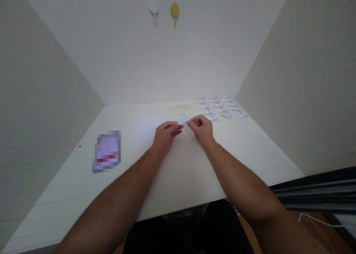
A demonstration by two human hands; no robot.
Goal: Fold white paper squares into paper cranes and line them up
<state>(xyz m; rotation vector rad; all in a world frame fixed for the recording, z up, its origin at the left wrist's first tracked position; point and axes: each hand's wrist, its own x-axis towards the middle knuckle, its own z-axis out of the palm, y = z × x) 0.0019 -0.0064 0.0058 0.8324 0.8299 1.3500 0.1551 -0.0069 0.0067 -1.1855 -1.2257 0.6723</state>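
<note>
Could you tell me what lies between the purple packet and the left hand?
A white sheet of paper lies there, as the head view shows.

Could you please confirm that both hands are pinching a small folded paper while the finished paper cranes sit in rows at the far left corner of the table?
Not quite. The head view shows the finished paper cranes in rows at the far right corner of the table, not the far left. The rest holds: the left hand and right hand pinch the small folded paper between them.
</note>
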